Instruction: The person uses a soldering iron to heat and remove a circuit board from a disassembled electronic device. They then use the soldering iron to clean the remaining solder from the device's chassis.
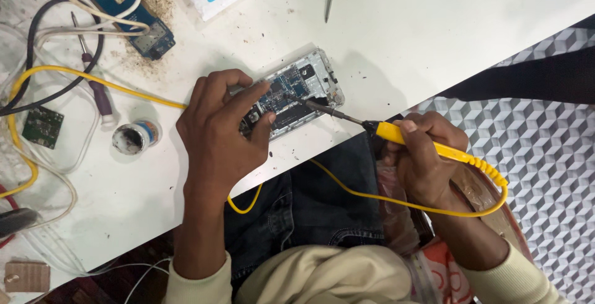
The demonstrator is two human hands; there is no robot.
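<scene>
My left hand (220, 133) pins the opened phone (291, 93) flat near the counter (434, 25) edge, fingers closed over its frame and exposed board. My right hand (424, 155) grips the yellow soldering iron (384, 132) by its handle, tip touching the board. The phone looks light, stiff and fragile, best held by its metal rim.

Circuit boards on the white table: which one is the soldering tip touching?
The board inside the opened silver phone frame, steadied by the left hand. The long blue board and small green square board lie untouched at the far left.
</scene>
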